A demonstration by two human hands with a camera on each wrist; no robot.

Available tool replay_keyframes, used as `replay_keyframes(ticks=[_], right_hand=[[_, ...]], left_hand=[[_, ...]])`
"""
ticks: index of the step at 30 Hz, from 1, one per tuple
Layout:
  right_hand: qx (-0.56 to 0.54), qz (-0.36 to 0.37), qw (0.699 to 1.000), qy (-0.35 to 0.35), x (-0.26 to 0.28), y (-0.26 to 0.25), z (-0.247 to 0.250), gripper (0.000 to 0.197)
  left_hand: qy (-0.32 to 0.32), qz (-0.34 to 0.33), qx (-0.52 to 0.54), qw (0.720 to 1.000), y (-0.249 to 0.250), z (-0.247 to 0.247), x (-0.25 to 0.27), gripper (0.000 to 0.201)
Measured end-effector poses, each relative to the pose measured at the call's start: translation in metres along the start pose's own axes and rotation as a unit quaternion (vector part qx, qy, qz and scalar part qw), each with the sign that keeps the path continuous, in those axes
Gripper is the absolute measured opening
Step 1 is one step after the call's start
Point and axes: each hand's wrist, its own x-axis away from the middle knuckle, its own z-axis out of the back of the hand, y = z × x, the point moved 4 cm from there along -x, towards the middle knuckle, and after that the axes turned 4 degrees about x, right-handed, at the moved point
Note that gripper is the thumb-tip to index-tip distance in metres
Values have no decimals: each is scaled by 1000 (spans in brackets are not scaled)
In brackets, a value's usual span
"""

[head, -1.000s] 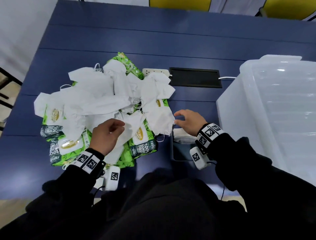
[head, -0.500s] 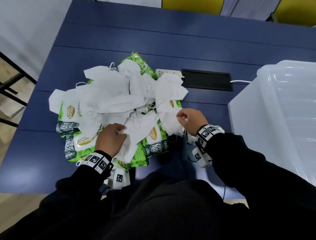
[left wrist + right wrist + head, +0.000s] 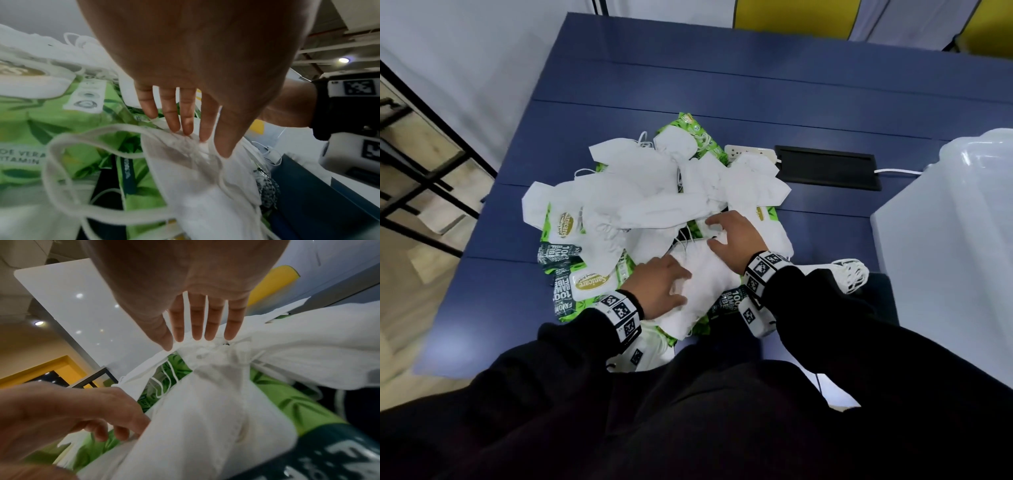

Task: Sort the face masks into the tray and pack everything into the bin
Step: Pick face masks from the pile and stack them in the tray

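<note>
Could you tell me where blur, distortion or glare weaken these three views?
Head view: sharp, but wide-angle bending curves the dark blue table edges; the translucent plastic bin looks washed out. Left wrist view: the left hand looms large, the green wipe packets blurred. Right wrist view: the white face mask looks soft; ceiling lights glare.

Even, bright overhead light; ceiling spots flare above left hand [image 3: 185, 56]. Soft shadow near bench [image 3: 722, 85] edge. Wrist views blurred, strongly bowed at borders.
</note>
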Motion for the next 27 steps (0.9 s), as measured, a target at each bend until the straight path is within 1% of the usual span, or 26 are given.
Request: replay_keyframes(ticks=[2, 4, 6, 7, 8, 10, 11, 13, 15, 16, 18, 19, 21, 22, 23, 25, 26, 27], right_hand=[[0, -9, 1000, -22, -6, -6, -4, 36], [45, -26, 995, -81, -10, -6, -12, 36], [98, -47, 985, -132, -8, -4, -22, 43], [122, -52, 981, -144, -6, -3, -26, 49], [151, -52, 976, -150, -4, -2, -29, 58], [199, -52, 967, -148, -2, -3, -33, 69], [201, -54, 968, -142, -2, -3, -34, 68], [182, -55, 974, -123, -4, -2, -32, 52], [136, -62, 984, -96, -4, -1, -25, 33], [89, -74, 990, -82, -4, 0, -21, 27], [-23, -109, 993, -43, -2, 5, -7, 24], [-71, -128, 989, -23, -1, 8, 0, 25], [-163, -163, 973, 19, 4, 14, 18, 26], [-213, -175, 960, 38, 7, 15, 26, 25], [-264, -185, 945, 56, 10, 17, 33, 24], [-341, -198, 915, 82, 16, 18, 47, 23], [-365, -202, 905, 86, 19, 18, 52, 19], [-380, -209, 897, 86, 23, 17, 55, 14]], left_hand=[[46, -9, 53, 997, -4, 10, 1, 44], [125, 4, 76, 989, -15, 23, 2, 37], [205, 35, 68, 976, -29, 37, 3, 40], [228, 57, 61, 970, -36, 43, 2, 44], [233, 83, 55, 967, -43, 46, 1, 50], [204, 127, 48, 970, -54, 46, -4, 63], [184, 137, 38, 973, -57, 44, -6, 68], [159, 139, 13, 977, -62, 38, -11, 70], [164, 137, 10, 977, -64, 39, -12, 63], [177, 130, 17, 975, -65, 42, -13, 53], [211, 111, 24, 971, -62, 55, -11, 27], [228, 104, 25, 968, -61, 62, -7, 27], [262, 88, 51, 960, -60, 74, 0, 27], [280, 76, 72, 954, -58, 79, 5, 24], [297, 62, 88, 949, -55, 82, 10, 26], [324, 22, 96, 941, -44, 86, 19, 38], [325, -4, 82, 942, -35, 85, 23, 39], [301, -26, 69, 951, -26, 81, 25, 37]])
